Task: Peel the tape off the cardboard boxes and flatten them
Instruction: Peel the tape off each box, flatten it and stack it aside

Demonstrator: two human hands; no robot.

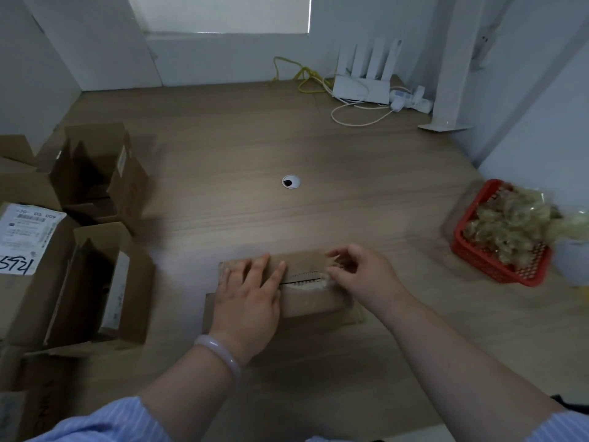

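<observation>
A small brown cardboard box (306, 301) lies on the wooden table in front of me, its top seam partly torn and ragged. My left hand (248, 298) presses flat on the left half of the box, fingers straight. My right hand (360, 269) is at the right end of the seam, its fingers curled and pinching a clear strip of tape (333, 264) that lifts off the box.
Several opened cardboard boxes (95, 173) stand along the left, one with a white shipping label (25, 234). A red basket (497, 244) full of crumpled tape sits at the right. A router (363, 87) and cables lie at the back; a cable hole (290, 181) is mid-table.
</observation>
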